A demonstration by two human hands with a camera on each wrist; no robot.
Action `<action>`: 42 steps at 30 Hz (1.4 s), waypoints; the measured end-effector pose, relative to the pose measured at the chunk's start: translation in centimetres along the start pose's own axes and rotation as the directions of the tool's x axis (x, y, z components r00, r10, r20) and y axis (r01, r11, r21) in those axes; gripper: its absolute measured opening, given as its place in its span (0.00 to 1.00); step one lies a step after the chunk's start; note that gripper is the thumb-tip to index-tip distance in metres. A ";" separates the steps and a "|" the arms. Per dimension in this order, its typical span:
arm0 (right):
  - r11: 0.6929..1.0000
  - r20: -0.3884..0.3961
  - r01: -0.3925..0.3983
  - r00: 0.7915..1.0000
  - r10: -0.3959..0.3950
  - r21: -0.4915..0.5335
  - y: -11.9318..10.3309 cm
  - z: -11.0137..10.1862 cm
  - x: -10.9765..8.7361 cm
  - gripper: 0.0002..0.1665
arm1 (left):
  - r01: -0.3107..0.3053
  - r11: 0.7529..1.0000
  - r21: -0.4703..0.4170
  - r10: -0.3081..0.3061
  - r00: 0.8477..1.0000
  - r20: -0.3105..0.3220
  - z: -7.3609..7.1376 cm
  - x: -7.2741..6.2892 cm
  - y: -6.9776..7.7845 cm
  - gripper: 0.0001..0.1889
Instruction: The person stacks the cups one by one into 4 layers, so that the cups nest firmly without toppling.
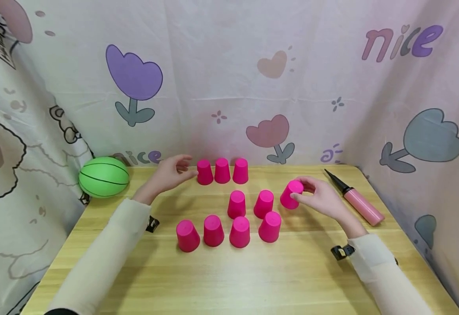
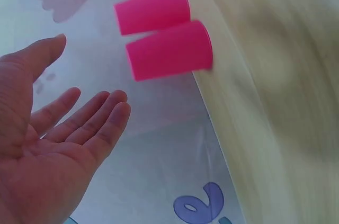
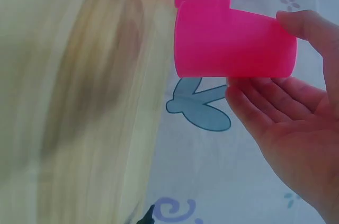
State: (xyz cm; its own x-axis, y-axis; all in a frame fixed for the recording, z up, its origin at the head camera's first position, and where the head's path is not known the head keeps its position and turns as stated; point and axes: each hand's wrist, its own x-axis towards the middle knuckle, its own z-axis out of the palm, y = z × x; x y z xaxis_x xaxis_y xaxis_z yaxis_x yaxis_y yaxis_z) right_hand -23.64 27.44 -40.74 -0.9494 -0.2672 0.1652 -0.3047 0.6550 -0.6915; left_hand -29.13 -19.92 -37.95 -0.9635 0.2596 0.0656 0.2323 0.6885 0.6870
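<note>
In the head view, my right hand [image 1: 322,197] grips a pink upside-down cup [image 1: 291,194] between thumb and fingers, at the right end of a middle row. That cup leans slightly; whether its rim touches the table cannot be told. Two more pink cups, a left one [image 1: 236,204] and a right one [image 1: 263,204], stand beside it. My left hand [image 1: 170,172] is left of a back row of three pink cups [image 1: 222,170]. In the left wrist view its fingers [image 2: 108,123] are spread and hold nothing, apart from the nearest cup [image 2: 169,52].
A front row of several pink cups [image 1: 213,230] stands upside down on the wooden table [image 1: 174,284]. A green ball [image 1: 104,177] sits at the back left corner. A pink hand pump [image 1: 361,203] with a black nozzle lies at the right. A printed curtain [image 1: 213,65] hangs behind.
</note>
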 end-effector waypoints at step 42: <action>0.999 -0.026 0.012 1.000 -0.011 0.033 -0.7 5.6 11.4 0.29 | -0.131 0.977 -0.170 0.149 0.984 0.095 2.7 -13.1 -0.5 0.27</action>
State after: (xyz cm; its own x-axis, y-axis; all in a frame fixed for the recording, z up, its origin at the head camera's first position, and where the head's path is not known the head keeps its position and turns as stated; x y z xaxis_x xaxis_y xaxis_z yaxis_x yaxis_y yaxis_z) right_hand -33.84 19.97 -42.37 -0.9475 -0.2563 0.1913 -0.3136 0.6278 -0.7124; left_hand -16.26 -21.85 -41.08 -0.9011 0.4224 0.0980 0.3308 0.5236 0.7851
